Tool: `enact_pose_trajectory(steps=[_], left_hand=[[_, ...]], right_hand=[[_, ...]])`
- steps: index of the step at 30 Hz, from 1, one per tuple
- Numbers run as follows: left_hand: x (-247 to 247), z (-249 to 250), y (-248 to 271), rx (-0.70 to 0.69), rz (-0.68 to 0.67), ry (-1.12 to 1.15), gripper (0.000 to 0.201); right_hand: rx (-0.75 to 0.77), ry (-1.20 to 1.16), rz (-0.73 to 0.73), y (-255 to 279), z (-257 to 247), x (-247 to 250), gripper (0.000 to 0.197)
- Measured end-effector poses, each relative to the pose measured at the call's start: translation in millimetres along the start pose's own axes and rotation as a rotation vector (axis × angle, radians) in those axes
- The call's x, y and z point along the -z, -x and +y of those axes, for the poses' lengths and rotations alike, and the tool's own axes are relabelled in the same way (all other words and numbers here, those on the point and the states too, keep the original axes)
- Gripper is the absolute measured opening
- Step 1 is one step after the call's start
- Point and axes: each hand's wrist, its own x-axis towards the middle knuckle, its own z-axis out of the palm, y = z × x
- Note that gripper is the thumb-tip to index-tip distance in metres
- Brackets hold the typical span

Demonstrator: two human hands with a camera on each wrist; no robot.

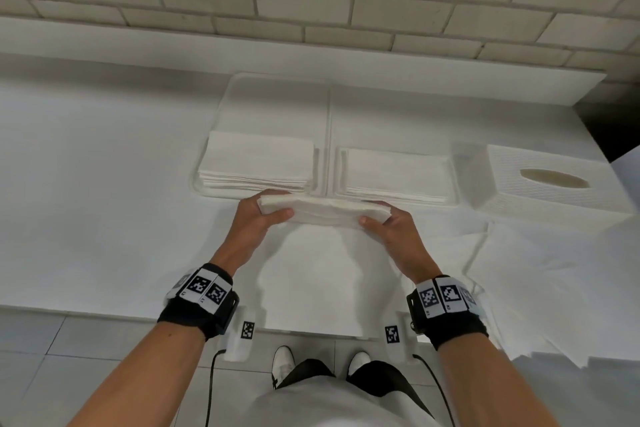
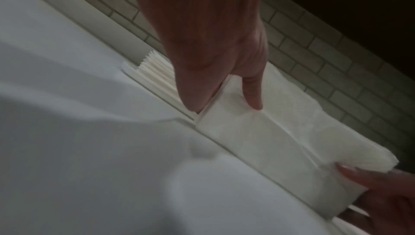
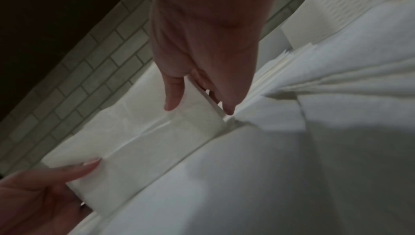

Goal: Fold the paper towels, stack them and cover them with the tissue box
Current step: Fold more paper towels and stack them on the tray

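Head view: I have my left hand [image 1: 258, 218] and right hand [image 1: 388, 227] each pinching an end of a folded paper towel [image 1: 325, 213], thumbs on top and fingers curled beneath, above the counter [image 1: 104, 218]. Beyond lie two stacks [image 1: 258, 165] in a tray [image 1: 277, 97]; the tissue box [image 1: 550, 180] sits farther right.

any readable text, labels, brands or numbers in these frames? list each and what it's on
No readable words, brands or numbers in any view.
Square black-and-white code markers on the left wristband: patterns only; tiny characters beside them are too small to read.
The same on the right wristband: unreadable.
One marker on each white tab below the wrists: pattern only.
Tissue box: embossed texture, no print visible.
Folded paper towel held by both hands: blank.
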Motion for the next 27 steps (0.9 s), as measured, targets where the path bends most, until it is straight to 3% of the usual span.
enact_pose_trajectory(steps=[6, 17, 23, 25, 27], left_hand=[[-1, -11, 0, 0.018, 0.038, -0.042, 0.026], [1, -15, 1, 0.056, 0.031, -0.087, 0.041], [-3, -14, 2, -0.045, 0.076, -0.216, 0.027], [-20, 2, -1, -0.095, 0.075, -0.213, 0.013], [-47, 18, -14, -0.105, 0.082, -0.203, 0.013]], right_hand=[[0.005, 0.058, 0.01, 0, 10, -4, 0.019], [-0.002, 0.106, 0.017, -4, 17, -4, 0.024], [-0.009, 0.168, 0.075, -3, 12, 3, 0.019], [-0.001, 0.173, 0.136, -4, -1, 17, 0.018], [0.031, 0.163, 0.208, -10, -19, 40, 0.009]])
